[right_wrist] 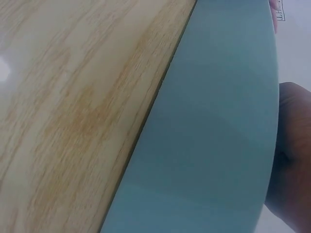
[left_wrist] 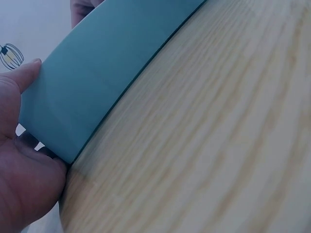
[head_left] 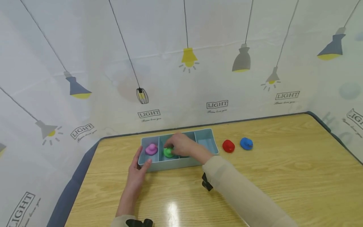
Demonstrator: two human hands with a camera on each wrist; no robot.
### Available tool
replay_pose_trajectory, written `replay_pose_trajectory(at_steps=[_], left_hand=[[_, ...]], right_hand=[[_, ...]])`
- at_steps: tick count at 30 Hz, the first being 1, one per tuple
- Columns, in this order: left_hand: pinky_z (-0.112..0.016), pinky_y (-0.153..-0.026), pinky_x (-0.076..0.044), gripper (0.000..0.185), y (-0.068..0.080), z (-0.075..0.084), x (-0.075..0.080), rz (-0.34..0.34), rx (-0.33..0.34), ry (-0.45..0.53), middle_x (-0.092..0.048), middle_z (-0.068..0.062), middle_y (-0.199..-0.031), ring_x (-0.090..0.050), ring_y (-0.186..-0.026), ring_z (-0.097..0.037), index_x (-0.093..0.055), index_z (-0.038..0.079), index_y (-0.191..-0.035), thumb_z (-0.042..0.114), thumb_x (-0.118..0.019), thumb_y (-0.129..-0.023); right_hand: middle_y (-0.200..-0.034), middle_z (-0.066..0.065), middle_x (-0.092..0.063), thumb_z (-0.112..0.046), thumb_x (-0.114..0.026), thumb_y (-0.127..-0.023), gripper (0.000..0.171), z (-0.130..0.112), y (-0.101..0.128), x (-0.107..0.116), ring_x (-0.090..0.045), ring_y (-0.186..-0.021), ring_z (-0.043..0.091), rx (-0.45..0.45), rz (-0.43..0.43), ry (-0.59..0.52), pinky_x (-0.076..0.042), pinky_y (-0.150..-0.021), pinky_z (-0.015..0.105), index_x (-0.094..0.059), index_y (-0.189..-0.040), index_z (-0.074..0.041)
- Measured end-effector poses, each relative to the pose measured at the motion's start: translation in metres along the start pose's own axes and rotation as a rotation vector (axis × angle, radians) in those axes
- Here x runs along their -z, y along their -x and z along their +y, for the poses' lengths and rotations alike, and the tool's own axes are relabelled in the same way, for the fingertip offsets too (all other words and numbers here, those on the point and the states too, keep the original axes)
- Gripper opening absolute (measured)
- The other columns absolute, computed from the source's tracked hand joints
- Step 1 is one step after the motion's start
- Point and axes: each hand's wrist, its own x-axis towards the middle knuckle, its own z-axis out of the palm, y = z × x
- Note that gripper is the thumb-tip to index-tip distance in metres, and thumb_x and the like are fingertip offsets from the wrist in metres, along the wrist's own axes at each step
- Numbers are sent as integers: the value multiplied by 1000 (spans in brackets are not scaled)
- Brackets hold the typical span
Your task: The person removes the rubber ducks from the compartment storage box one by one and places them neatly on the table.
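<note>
A pale blue divided box (head_left: 175,164) sits near the table's back edge. My left hand (head_left: 137,175) grips its left end, thumb at the front rim and fingers along the left side; the left wrist view has this hand (left_wrist: 24,160) around the box's corner. A purple toy duck (head_left: 151,149) is in the leftmost compartment. In the compartment beside it, my right hand (head_left: 184,145) pinches a green toy duck (head_left: 168,153). The box's front wall (right_wrist: 209,121) fills much of the right wrist view and hides the fingertips.
On the wooden table (head_left: 181,192), a red toy duck (head_left: 228,146) and a blue toy duck (head_left: 246,143) stand right of the box. The box's rightmost compartment (head_left: 206,140) shows a bare floor. Behind the table rises a lamp-print curtain (head_left: 175,78).
</note>
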Motion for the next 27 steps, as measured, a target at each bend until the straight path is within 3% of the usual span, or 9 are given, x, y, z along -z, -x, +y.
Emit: replay_pose_trajectory(at_steps=[6,10,20,22,27], left_hand=[[-50,-125,-10,71,0,-1,1,2,0,-9,-8,-8,-172,-4,-156,-33,-23,33,-165,28,-61,-105],[-50,-125,-10,71,0,-1,0,-3,10,-5,-8,-7,-172,-4,-156,-32,-23,34,-164,30,-61,-105],[-50,-125,-9,71,0,0,1,-4,7,3,-7,-6,-172,-2,-157,-32,-23,35,-164,30,-61,-105],[-50,-125,-9,70,0,0,1,-3,6,-3,-7,-6,-172,-2,-157,-32,-23,35,-164,30,-61,-105],[-51,-125,-9,70,0,0,1,-2,7,-18,-7,-6,-172,-2,-157,-32,-23,35,-164,30,-61,-105]], right_hand=[[-105,-6,-76,-17,-81,-89,27,-2,1,-3,-66,-92,10,74,12,65,-47,-98,33,-79,-116,-17],[-106,-9,-77,-24,-82,-88,27,-1,2,-7,-66,-94,9,65,30,52,-39,-106,37,-79,-115,-19],[-114,-5,-75,-26,-79,-92,28,-1,9,-7,-66,-113,14,-1,73,-158,-19,-125,41,-78,-118,-16],[-114,-5,-75,-26,-78,-93,28,-1,11,-7,-64,-115,16,-28,90,-207,-22,-124,42,-78,-119,-16],[-115,-6,-75,-30,-79,-92,30,0,15,-6,-64,-113,15,-85,142,-344,-46,-106,36,-78,-120,-18]])
